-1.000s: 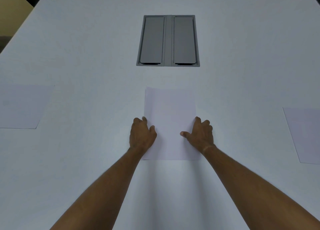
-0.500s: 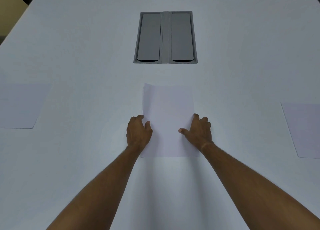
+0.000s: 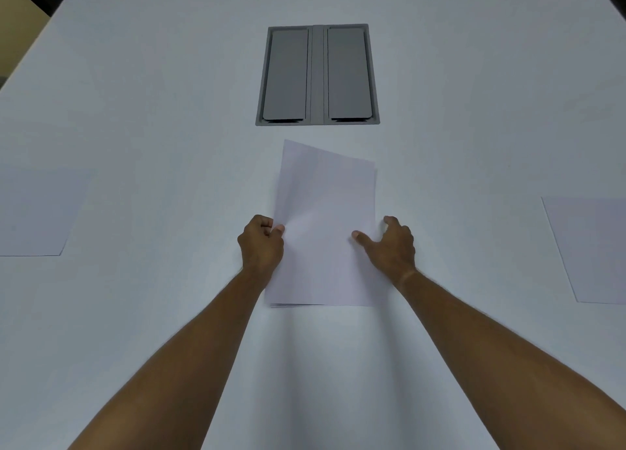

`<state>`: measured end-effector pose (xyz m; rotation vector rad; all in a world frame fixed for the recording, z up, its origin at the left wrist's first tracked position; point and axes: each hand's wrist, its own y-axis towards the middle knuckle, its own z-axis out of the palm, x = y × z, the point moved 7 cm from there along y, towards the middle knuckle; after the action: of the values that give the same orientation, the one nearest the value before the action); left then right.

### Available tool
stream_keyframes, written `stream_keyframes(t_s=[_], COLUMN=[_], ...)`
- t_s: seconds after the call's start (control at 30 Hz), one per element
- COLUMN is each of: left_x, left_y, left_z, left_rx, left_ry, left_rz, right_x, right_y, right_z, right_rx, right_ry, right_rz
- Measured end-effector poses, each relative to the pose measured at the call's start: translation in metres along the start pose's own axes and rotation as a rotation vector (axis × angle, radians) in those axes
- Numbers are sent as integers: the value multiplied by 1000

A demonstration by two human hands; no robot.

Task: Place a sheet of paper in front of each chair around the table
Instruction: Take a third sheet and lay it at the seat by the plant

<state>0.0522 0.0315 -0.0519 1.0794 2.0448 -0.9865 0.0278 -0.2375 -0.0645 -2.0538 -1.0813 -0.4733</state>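
A paper stack at the tabletop centre is pinched by the left hand's grip and pressed by the spread right hand.

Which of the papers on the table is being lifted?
The middle paper, pinched at its left edge by the left hand; its far edge is raised. The left paper and right paper lie flat.

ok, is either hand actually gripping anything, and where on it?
Left hand pinches the left edge of the top sheet, lifting its far end off the stack. Right hand lies open on the right edge, pressing rather than gripping.
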Motion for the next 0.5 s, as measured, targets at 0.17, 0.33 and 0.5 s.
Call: stream_keyframes(t_s=[0.17,0.33,0.5], left_x=[-24,-32,-56], left_y=[-11,-18,-33], left_z=[-11,-11,-18], left_rx=[-6,23,28], left_ry=[-112,-192,-253], left_rz=[30,36,81], right_x=[5,4,16], right_y=[7,11,2], right_z=[-27,-37,-65], right_rx=[-44,-2,-9], right_ry=[380,618,728], right_rz=[25,43,-60])
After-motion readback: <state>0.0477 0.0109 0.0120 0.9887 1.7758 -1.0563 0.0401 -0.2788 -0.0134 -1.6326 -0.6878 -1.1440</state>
